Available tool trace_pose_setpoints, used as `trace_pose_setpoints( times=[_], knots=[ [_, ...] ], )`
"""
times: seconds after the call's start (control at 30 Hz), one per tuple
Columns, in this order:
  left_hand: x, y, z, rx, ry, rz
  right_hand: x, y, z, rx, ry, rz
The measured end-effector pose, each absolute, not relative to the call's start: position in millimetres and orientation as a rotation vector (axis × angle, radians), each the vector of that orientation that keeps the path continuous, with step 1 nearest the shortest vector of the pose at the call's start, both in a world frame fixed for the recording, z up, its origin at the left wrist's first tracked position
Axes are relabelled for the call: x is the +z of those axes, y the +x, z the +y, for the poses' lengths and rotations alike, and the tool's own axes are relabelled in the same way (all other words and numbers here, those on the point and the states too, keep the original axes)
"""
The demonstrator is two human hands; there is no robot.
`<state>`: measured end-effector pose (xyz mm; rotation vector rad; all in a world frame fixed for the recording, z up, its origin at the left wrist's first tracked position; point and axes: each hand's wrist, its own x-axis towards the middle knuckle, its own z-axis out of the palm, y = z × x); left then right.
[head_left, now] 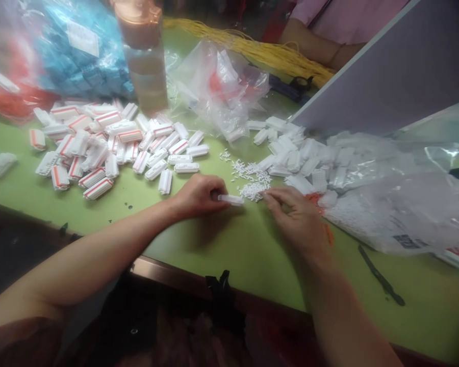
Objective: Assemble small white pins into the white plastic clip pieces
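Observation:
My left hand [199, 194] is closed on a small white plastic housing [231, 199], held just above the green table [229, 244]. My right hand [292, 214] rests beside it, fingers pinched at the edge of a heap of tiny white pins [252, 178]; what it pinches is too small to see. A pile of white housings with orange inserts [99, 145] lies to the left. Plain white housings [290, 153] lie to the right of the pins.
Clear plastic bags [398, 204] spread over the right side, another crumpled bag [222, 86] at the back. A bottle [145, 56] stands at the rear, by bags of blue and red parts [76, 51]. Yellow cables [260, 51] and another person's arm [317, 46] lie beyond. A grey board [386, 76] leans at right.

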<state>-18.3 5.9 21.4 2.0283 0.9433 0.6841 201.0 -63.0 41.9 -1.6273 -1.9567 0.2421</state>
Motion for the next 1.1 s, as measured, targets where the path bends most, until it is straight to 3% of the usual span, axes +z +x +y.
trace_pose_setpoints(
  times=[0.27, 0.53, 0.8, 1.1],
  knots=[
    [20.9, -22.1, 11.8, 0.612, 2.019, 0.960, 26.3, 204.6, -59.8, 0.064, -1.751, -2.146],
    [19.2, -21.7, 11.3, 0.619, 1.994, 0.916, 39.6, 219.6, -57.7, 0.242, -1.762, -2.065],
    [16.0, -21.2, 10.4, 0.617, 1.978, 0.918, 25.2, 204.0, -58.8, -0.064, -1.753, -2.192],
    [18.1, -18.0, 8.3, 0.556, 2.052, 0.952, 34.1, 180.3, -64.4, 0.428, -1.460, -1.913]
  ],
)
